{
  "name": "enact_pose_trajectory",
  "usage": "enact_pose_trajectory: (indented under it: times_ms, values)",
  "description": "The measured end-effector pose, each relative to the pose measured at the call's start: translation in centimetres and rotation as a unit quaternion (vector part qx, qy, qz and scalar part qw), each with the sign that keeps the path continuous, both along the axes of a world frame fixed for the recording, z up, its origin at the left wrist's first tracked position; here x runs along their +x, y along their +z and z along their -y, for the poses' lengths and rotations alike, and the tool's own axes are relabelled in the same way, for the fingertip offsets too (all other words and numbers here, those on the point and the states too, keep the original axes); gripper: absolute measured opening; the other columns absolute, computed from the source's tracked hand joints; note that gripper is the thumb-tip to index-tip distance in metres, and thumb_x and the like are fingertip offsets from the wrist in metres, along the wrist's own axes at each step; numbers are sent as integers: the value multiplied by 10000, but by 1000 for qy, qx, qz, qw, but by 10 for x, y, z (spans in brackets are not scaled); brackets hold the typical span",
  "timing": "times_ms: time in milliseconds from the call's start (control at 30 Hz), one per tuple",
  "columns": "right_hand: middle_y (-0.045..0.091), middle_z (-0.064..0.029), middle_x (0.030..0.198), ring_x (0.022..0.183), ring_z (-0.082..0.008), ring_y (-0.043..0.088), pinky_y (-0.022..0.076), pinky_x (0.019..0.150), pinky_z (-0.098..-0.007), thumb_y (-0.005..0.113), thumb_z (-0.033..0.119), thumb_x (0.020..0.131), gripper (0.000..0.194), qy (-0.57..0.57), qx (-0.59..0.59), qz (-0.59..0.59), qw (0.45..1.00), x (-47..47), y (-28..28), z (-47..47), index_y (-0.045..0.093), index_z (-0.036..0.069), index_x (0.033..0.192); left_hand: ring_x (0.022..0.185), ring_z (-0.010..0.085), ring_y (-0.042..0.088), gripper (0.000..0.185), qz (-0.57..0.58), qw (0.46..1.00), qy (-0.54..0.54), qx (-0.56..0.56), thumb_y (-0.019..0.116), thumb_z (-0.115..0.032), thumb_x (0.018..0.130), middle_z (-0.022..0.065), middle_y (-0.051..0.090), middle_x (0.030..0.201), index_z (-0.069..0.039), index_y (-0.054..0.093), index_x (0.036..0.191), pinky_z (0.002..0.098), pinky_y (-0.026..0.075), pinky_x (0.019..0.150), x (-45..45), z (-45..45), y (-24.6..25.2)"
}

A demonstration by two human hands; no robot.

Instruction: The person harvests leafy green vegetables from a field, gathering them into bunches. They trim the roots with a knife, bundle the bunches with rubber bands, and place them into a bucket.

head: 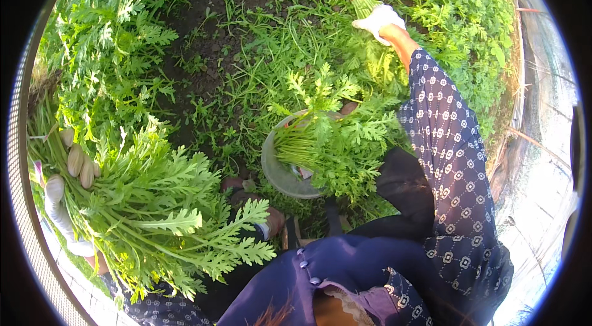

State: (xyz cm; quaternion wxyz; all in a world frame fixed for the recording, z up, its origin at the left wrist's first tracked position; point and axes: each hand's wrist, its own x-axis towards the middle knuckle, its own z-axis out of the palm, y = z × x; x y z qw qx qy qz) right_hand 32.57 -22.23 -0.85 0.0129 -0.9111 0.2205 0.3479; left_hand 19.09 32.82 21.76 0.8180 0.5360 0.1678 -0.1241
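Observation:
My left hand (76, 162), in a pale work glove with soiled fingertips, is closed around the stems of a large loose bunch of leafy greens (171, 206), which look like garland chrysanthemum. Its leaves spread right across my left leg. Out at the upper right, my right hand (381, 22), in a white glove, grips a smaller bunch (363, 1) whose stems point away from me, with a band around them. Between my legs stands a translucent plastic bucket (273, 173). Another bunch of greens (300, 141) lies across its top and partly hides the contents.
Uncut greens grow thickly on the left (115, 35) and right (453, 16). Between them are dark soil (208, 44) and scattered cut stems and low plants (273, 39). Plastic sheeting (545, 141) runs along the right edge. A foot (275, 222) shows below the bucket.

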Motion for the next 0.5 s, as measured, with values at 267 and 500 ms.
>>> enact_pose_trajectory:
  times_ms: [267,500]
  values:
    - [683,-68,787,701,-252,634,497,688,-397,585,187,864,130,66,218,50,972,23,16,33,696,121,874,744,130,439,652,-15,1000,-10,-3,741,-182,800,26,465,886,66,445,1326,247,405,741,-3,13,3]
    - [675,-24,711,623,-204,624,492,554,-390,614,210,813,101,175,333,75,923,54,75,-48,707,175,792,748,137,458,634,-10,999,-35,24,744,-172,783,34,483,910,56,456,1300,261,424,730,-5,11,5]
